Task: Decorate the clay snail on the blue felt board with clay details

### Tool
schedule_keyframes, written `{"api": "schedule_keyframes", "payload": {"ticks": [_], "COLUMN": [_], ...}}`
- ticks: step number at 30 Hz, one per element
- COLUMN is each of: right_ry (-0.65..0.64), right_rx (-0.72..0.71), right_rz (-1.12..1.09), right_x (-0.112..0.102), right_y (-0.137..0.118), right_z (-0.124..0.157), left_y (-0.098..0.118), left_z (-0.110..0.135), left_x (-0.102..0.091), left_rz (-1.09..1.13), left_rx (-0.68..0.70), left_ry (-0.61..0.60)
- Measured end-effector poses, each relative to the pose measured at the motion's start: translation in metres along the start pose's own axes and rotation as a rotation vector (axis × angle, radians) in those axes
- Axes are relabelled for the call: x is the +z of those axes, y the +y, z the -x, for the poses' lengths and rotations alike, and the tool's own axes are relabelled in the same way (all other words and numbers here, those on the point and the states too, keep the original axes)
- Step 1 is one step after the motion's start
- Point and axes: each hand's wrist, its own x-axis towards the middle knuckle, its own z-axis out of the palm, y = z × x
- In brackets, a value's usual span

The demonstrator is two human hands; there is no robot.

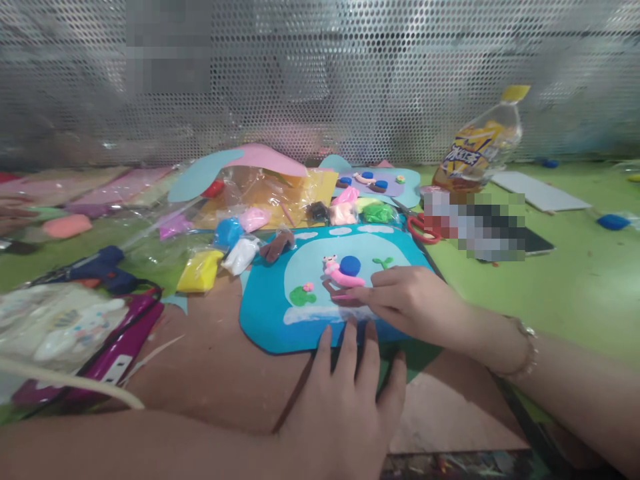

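Observation:
A blue card [265, 313] lies in front of me on a brown board. On it are a pink clay snail [345, 277] with a dark blue shell [350, 266], a green clay leaf with a pink flower [303, 295] and a green sprout [383, 262]. My left hand [340, 393] rests with spread fingers at the card's lower edge. Above the card's right half, the fingers of my right hand [415, 300] are pinched on a thin pink piece [347, 297] just below the snail. Its far end is partly hidden by the fingers.
Bagged clay in several colours, including a yellow packet [200, 271], lies behind and left. A blue glue gun [100, 267] is at left. Red-handled scissors [424, 229], a phone [537, 240] and a tilted bottle [477, 147] are at right. A perforated metal screen [320, 80] stands behind.

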Motion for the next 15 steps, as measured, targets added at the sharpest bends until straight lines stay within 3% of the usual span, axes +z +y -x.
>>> {"api": "schedule_keyframes", "payload": {"ticks": [15], "right_ry": [0.001], "right_rx": [-0.016], "right_rz": [0.009], "right_x": [0.0014], "right_y": [0.0014], "right_z": [0.0000], "left_y": [-0.0007], "left_z": [0.0001], "left_x": [-0.0033], "left_rz": [0.001], "left_rx": [0.038], "left_ry": [-0.101]}}
